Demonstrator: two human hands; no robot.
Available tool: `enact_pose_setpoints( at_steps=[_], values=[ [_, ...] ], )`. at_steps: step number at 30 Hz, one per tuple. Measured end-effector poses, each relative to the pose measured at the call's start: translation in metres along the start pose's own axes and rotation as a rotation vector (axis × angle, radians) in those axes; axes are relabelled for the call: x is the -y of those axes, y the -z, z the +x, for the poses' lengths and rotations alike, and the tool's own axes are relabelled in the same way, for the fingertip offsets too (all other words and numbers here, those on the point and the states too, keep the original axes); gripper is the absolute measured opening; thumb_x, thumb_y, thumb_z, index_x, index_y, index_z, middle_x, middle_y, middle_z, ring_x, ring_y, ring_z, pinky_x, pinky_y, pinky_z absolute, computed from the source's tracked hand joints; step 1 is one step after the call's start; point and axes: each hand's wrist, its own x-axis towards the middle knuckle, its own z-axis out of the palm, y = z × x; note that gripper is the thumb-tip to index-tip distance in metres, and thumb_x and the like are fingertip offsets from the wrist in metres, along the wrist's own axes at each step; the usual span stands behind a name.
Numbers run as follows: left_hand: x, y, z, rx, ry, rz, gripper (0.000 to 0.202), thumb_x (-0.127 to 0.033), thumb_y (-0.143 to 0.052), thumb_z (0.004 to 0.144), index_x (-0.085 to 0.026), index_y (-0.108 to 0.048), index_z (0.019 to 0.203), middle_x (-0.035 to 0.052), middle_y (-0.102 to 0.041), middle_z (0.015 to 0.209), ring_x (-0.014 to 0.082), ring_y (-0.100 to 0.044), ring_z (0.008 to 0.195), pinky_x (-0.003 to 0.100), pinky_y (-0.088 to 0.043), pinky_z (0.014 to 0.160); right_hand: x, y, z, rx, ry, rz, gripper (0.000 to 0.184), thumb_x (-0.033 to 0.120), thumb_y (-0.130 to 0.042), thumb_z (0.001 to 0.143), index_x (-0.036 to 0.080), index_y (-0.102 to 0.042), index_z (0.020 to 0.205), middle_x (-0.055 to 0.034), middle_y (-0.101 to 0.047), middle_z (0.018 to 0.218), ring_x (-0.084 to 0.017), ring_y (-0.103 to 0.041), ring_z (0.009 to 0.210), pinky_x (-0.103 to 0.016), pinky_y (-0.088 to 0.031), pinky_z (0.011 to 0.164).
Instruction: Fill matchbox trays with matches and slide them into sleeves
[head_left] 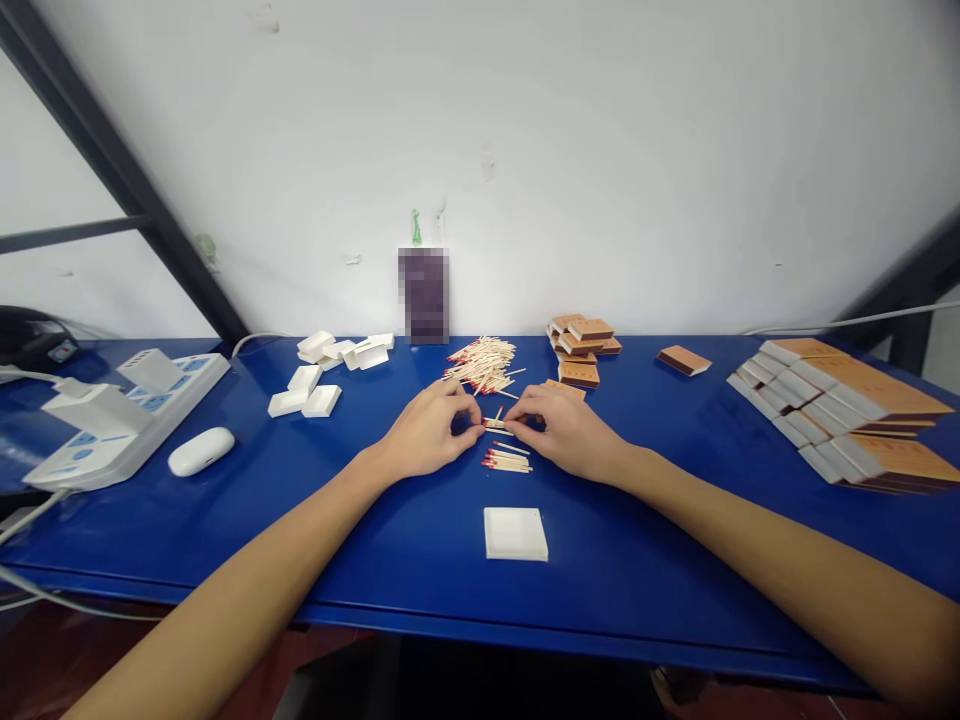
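Note:
My left hand (433, 428) and my right hand (564, 430) face each other over the middle of the blue table. Between their fingertips lie a few matches (495, 424), pinched from both ends by thumbs and fingers. Just below them, a small row of matches (508, 459) rests with red heads to the left. Beyond the hands is a large loose heap of matches (484, 362). Nearer to me sits a white matchbox tray (516, 534), open side up; it looks empty. Part of an orange matchbox sleeve (568, 389) shows behind my right hand.
White inner trays (322, 400) lie in a loose group at the back left. Orange matchbox sleeves (581, 345) are piled behind, with one matchbox (683, 360) apart. Stacked matchboxes (847, 415) stand right. A power strip (135, 430) and white earphone case (201, 451) lie left.

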Motion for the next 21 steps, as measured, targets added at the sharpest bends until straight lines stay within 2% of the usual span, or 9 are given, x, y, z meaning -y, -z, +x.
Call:
enact_pose_setpoints(
  at_steps=[4, 8, 11, 15, 21],
  values=[
    [-0.001, 0.000, -0.001, 0.000, 0.017, 0.007, 0.022, -0.033, -0.060, 0.089, -0.021, -0.065, 0.107, 0.0049, -0.058, 0.099, 0.0215, -0.056, 0.094, 0.038, -0.046, 0.087, 0.000, 0.002, -0.002, -0.009, 0.034, -0.052, 0.020, 0.024, -0.055, 0.094, 0.019, -0.071, 0.085, -0.0053, -0.067, 0.084, -0.019, -0.058, 0.080, -0.034, -0.042, 0.077],
    [-0.001, 0.001, -0.001, 0.043, -0.005, 0.018, 0.021, -0.034, -0.056, 0.092, -0.023, -0.070, 0.104, 0.0053, -0.057, 0.099, 0.0211, -0.056, 0.096, 0.038, -0.045, 0.091, -0.002, 0.005, 0.000, -0.024, 0.076, -0.173, 0.025, 0.021, -0.047, 0.097, 0.018, -0.070, 0.106, -0.0082, -0.066, 0.092, -0.022, -0.056, 0.086, -0.035, -0.042, 0.079],
    [-0.002, 0.001, -0.001, 0.053, -0.018, 0.012, 0.021, -0.032, -0.055, 0.093, -0.023, -0.070, 0.104, 0.0046, -0.057, 0.097, 0.0202, -0.056, 0.095, 0.038, -0.044, 0.092, -0.003, 0.008, 0.003, 0.052, 0.146, -0.262, 0.031, 0.019, -0.044, 0.098, 0.021, -0.069, 0.116, -0.0090, -0.065, 0.095, -0.023, -0.055, 0.087, -0.036, -0.040, 0.076],
    [-0.002, 0.001, -0.001, 0.062, -0.035, 0.004, 0.020, -0.031, -0.056, 0.093, -0.023, -0.070, 0.104, 0.0043, -0.057, 0.093, 0.0200, -0.056, 0.092, 0.036, -0.045, 0.089, -0.005, 0.010, 0.007, 0.134, 0.200, -0.262, 0.030, 0.022, -0.044, 0.099, 0.022, -0.073, 0.106, -0.0088, -0.066, 0.094, -0.022, -0.056, 0.087, -0.036, -0.040, 0.076],
    [-0.003, 0.001, -0.003, 0.059, -0.089, 0.033, 0.021, -0.032, -0.053, 0.095, -0.023, -0.070, 0.103, 0.0039, -0.056, 0.092, 0.0193, -0.055, 0.092, 0.033, -0.044, 0.086, -0.006, 0.011, 0.008, 0.089, 0.142, -0.237, 0.024, 0.018, -0.052, 0.092, 0.016, -0.075, 0.097, -0.0096, -0.073, 0.096, -0.022, -0.064, 0.089, -0.036, -0.044, 0.080]
  ],
)
